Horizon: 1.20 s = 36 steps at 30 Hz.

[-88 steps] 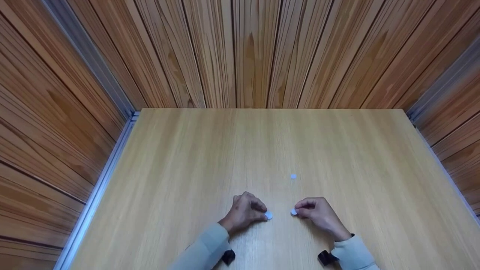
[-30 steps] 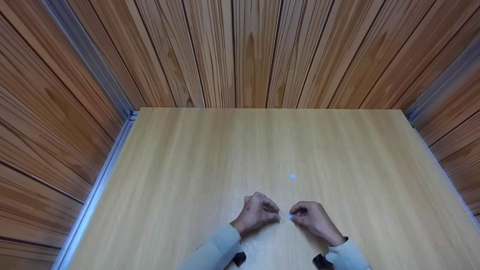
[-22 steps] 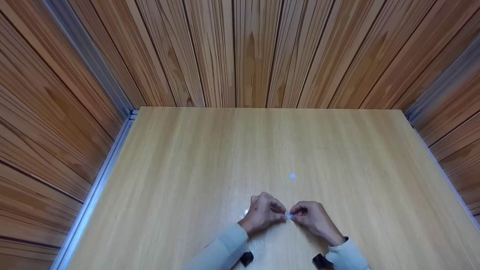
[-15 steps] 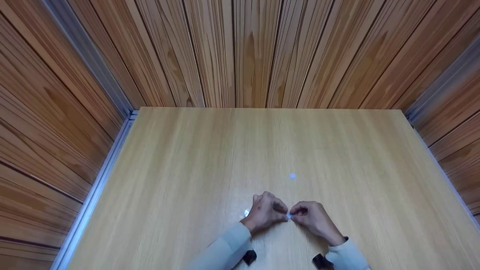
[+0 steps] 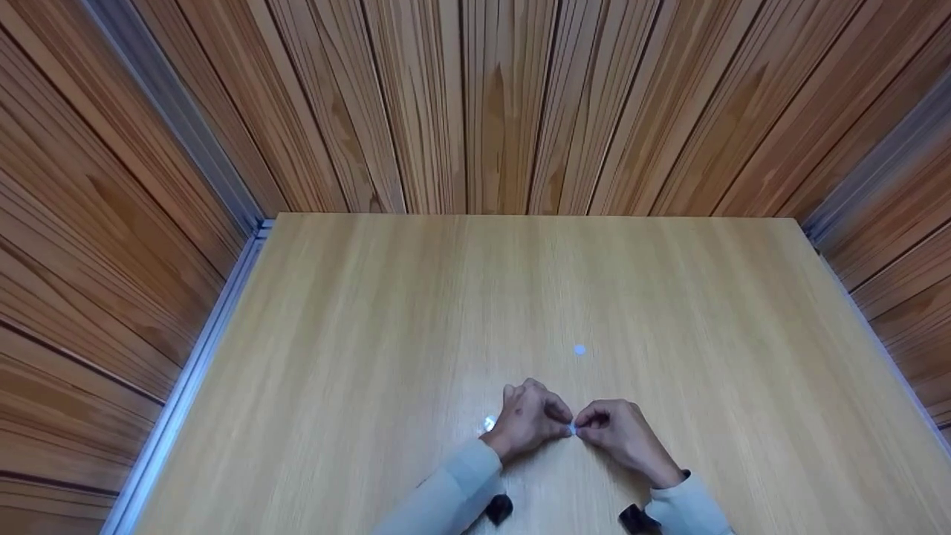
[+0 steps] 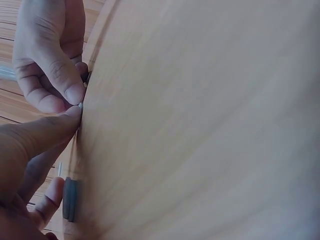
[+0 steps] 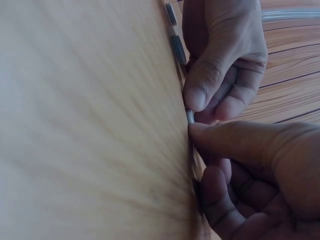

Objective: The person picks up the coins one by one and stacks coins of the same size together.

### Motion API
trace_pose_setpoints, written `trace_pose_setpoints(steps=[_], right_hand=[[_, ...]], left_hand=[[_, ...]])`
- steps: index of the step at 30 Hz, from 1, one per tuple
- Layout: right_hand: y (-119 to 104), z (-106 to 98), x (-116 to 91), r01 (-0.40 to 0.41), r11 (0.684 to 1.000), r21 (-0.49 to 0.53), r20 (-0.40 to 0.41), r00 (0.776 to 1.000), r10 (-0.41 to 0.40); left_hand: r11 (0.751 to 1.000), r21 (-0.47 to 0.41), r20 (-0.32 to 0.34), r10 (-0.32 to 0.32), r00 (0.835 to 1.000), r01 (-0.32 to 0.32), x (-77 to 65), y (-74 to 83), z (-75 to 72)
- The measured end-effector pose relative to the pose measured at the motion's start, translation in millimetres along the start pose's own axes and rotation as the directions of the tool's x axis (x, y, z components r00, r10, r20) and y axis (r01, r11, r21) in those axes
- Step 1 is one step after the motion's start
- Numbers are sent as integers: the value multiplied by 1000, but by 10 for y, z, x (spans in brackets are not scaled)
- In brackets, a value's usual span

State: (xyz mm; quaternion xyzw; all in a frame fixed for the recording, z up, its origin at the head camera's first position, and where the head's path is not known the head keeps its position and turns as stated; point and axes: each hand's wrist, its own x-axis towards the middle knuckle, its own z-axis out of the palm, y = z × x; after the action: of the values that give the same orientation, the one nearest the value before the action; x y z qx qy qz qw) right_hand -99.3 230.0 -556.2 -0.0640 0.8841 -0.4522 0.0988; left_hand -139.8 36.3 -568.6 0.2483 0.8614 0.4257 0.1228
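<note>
Low in the middle of the head view, my left hand point(image 5: 524, 420) and right hand point(image 5: 620, 435) meet fingertip to fingertip, close over the table. Each pinches a small white disc point(image 5: 573, 429) between thumb and fingers; the discs are mostly hidden by the fingertips. In the right wrist view a pale edge point(image 7: 190, 116) shows between the two thumbs. A bright, shiny round spot point(image 5: 489, 423) lies beside my left wrist. Another white disc point(image 5: 580, 349) lies flat on the table, beyond the hands.
The wooden table point(image 5: 356, 319) has plank walls point(image 5: 505, 111) at the back and sides, with a metal rail point(image 5: 193, 371) along the left. A dark-edged disc point(image 6: 70, 200) stands out near my left hand's fingers. Two dark flat pieces point(image 7: 178, 49) show in the right wrist view.
My left hand has moved right with its disc until the fingertips meet those of my right hand. The right hand has shifted slightly left and down. The shiny spot by my left wrist has come into sight.
</note>
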Motion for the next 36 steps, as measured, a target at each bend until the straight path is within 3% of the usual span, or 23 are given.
trace_pose_setpoints(steps=[10,18,25,36], right_hand=[[80,-127,54,-8,997,73,46,999,5],[73,-281,163,-61,992,114,-25,998,64],[21,-392,349,-54,993,103,-97,993,64],[83,-391,702,-73,994,80,-198,976,87]], left_hand=[[1000,-5,13,-22,1000,22,14,9,10],[999,-10,16,-40,999,40,21,23,8],[999,20,-2,-29,1000,29,9,28,-1],[999,16,9,-43,999,43,13,20,-1]])
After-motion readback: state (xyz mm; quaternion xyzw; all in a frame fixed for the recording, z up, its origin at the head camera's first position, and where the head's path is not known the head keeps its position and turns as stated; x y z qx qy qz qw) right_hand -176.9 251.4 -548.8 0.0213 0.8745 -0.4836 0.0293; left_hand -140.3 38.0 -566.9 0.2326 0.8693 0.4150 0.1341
